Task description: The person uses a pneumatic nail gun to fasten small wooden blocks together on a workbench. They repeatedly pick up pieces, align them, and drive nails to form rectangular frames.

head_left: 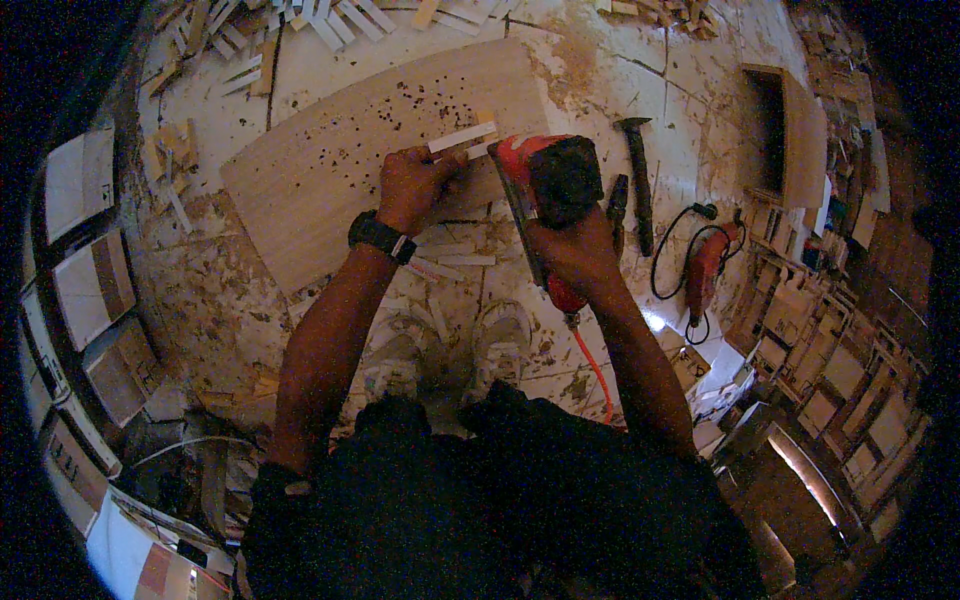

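A wood-grained board point(310, 228) lies on a stained tiled floor point(690, 150), its far edge near a scatter of loose strips point(335, 18) and its near edge facing the worker's shoes point(500, 340). To the right of the board, a dusty band of tile runs as far as a hammer point(640, 185) and, alongside it, a slim dark tool point(619, 205); farther right of the board sit a corded red tool point(705, 270) and a wooden box point(800, 135), while tile and offcuts point(172, 160) border its left side. Over the right part of the board, the left hand point(415, 188), back uppermost above a dark wristwatch point(380, 238), pinches a white strip point(462, 137) angled rightward. At the board's right edge, the right hand point(578, 252) wraps firmly around a red-and-black power tool point(565, 180), tilted with its nose just beside the strip's end; whether the two touch cannot be told. Both forearms reach forward toward the board, and a red hose point(594, 365) trails from the power tool on the board's near side
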Demonstrator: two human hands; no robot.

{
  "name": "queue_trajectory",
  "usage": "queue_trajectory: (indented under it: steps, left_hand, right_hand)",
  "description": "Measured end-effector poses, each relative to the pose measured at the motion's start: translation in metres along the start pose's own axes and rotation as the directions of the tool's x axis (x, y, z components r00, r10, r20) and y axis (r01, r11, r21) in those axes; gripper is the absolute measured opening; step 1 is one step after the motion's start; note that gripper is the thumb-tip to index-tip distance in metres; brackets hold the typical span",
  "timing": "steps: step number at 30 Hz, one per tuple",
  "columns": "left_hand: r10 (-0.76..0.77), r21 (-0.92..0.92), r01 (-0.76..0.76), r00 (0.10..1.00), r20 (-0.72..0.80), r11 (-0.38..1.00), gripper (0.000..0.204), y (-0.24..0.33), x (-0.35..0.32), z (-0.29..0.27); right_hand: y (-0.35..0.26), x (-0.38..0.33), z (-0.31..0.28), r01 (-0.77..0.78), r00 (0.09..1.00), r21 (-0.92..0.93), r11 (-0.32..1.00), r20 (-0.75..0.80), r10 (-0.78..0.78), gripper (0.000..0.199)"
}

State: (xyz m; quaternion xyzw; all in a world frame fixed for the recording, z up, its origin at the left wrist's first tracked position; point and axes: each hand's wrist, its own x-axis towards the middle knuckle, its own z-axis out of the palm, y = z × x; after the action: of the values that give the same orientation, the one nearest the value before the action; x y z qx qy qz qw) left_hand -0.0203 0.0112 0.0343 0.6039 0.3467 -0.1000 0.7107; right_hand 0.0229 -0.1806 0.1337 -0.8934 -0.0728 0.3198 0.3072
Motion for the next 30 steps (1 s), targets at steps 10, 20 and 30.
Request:
queue_trajectory:
  steps: [10,20,30]
  left_hand:
    - [0.193,0.425,-0.186,0.981,0.028,0.886,0.033,-0.01,0.014,-0.004]
    - [0.26,0.056,-0.269,0.957,0.133,0.962,0.03,-0.022,0.018,-0.001]
    - [0.528,-0.397,-0.527,0.841,-0.116,0.752,0.027,0.115,0.065,-0.078]
  right_hand:
    - [-0.021,-0.014,-0.004,0.109,0.981,0.02,0.994,-0.166,-0.104,0.036]
    - [0.083,-0.045,-0.034,0.052,0.93,0.052,0.997,-0.367,-0.03,0.032]
    - [0.085,-0.053,-0.03,0.071,0.936,0.235,0.969,-0.352,0.017,0.03]
